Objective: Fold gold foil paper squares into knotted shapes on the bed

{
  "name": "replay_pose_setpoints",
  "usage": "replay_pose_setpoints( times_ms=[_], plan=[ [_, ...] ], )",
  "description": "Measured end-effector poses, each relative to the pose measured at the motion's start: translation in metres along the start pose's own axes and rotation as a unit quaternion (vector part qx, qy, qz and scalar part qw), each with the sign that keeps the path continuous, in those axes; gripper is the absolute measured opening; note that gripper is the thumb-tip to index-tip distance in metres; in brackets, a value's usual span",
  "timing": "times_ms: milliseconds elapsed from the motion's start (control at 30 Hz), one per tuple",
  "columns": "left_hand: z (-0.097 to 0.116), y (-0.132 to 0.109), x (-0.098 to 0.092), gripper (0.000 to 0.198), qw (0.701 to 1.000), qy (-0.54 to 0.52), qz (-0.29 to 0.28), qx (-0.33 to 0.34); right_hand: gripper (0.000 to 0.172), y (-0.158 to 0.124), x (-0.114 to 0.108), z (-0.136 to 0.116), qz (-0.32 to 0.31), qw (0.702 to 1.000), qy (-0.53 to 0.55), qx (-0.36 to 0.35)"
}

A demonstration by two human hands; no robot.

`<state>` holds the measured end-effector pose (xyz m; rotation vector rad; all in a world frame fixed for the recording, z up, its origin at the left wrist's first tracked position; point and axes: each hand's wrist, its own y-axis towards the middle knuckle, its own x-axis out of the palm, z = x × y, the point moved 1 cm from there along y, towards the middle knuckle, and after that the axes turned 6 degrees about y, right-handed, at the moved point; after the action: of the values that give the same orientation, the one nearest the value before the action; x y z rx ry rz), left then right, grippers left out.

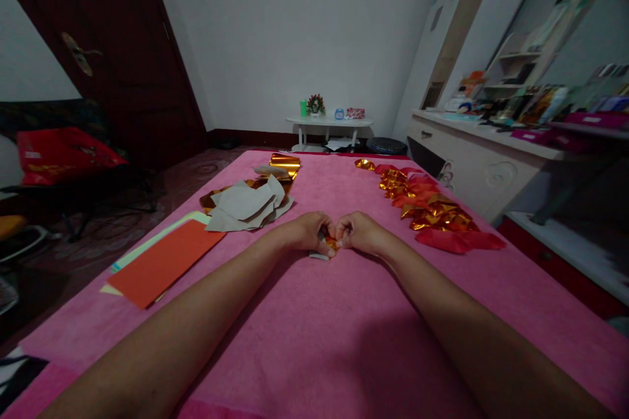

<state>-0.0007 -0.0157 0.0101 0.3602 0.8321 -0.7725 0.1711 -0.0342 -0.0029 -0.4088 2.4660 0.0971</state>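
Both my hands meet at the middle of the pink cloth (314, 314). My left hand (307, 232) and my right hand (358, 233) are closed in a pinch on one small folded piece of gold foil paper (330, 245), whose pale underside peeks out below my left fingers. To the right lies a row of folded gold and red foil pieces (427, 209). To the left sits a heap of grey-white paper sheets (248, 204) over gold foil.
A stack of orange and pale sheets (164, 260) lies at the left edge of the cloth. A gold foil roll (285, 162) rests at the far side. Beyond stand a small white table (328, 123), a cluttered dresser (484, 157) at right and a dark door (113, 46) at left.
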Motion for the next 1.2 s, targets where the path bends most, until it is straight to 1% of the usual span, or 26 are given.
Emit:
replay_pose_setpoints(
  times_ms=[67,167,300,400,500,567,667,767,867,967,1033,1067,1133,1200],
  plan=[
    [-0.001,0.000,0.001,0.036,1.000,0.001,0.003,0.001,0.010,-0.001,-0.001,-0.003,0.017,1.000,-0.021,0.010],
    [-0.002,0.000,0.003,0.034,1.000,-0.024,0.000,0.003,0.011,-0.002,-0.002,-0.006,0.026,0.998,-0.056,0.019],
    [-0.001,0.000,0.004,0.024,0.998,-0.065,0.000,0.008,0.013,-0.006,-0.003,-0.014,0.026,0.992,-0.118,0.025],
    [0.003,-0.001,0.002,0.021,0.997,-0.071,-0.004,0.008,0.012,-0.013,-0.002,-0.028,0.024,0.980,-0.196,0.021],
    [0.006,-0.001,0.001,0.018,0.998,-0.064,-0.012,0.006,0.012,-0.022,0.004,-0.045,0.027,0.959,-0.280,0.021],
    [0.004,0.000,0.001,0.016,0.998,-0.058,-0.008,0.009,0.013,-0.026,0.008,-0.052,0.018,0.950,-0.310,0.027],
    [-0.002,0.002,0.001,0.019,0.998,-0.064,-0.001,0.018,0.016,-0.032,0.012,-0.061,-0.014,0.950,-0.313,0.010],
    [-0.011,0.004,0.000,0.023,0.994,-0.109,0.002,0.015,0.023,-0.038,0.016,-0.072,-0.020,0.941,-0.337,-0.005],
    [-0.016,0.004,0.000,0.024,0.985,-0.172,0.012,0.007,0.027,-0.042,0.024,-0.084,-0.029,0.920,-0.389,-0.020],
    [-0.014,0.004,0.001,0.022,0.973,-0.224,0.053,0.012,0.030,-0.045,0.033,-0.095,-0.052,0.897,-0.438,-0.027],
    [-0.011,0.005,0.002,0.018,0.966,-0.234,0.106,0.016,0.035,-0.046,0.038,-0.099,-0.051,0.886,-0.460,-0.038],
    [-0.010,0.006,0.002,0.016,0.964,-0.223,0.142,0.017,0.038,-0.047,0.040,-0.100,-0.046,0.883,-0.465,-0.047],
    [-0.008,0.006,0.002,0.016,0.963,-0.162,0.214,0.024,0.041,-0.048,0.040,-0.101,-0.041,0.880,-0.469,-0.062],
    [-0.010,0.006,0.002,0.019,0.961,-0.084,0.260,0.041,0.039,-0.048,0.038,-0.099,-0.042,0.879,-0.471,-0.062]
  ],
)
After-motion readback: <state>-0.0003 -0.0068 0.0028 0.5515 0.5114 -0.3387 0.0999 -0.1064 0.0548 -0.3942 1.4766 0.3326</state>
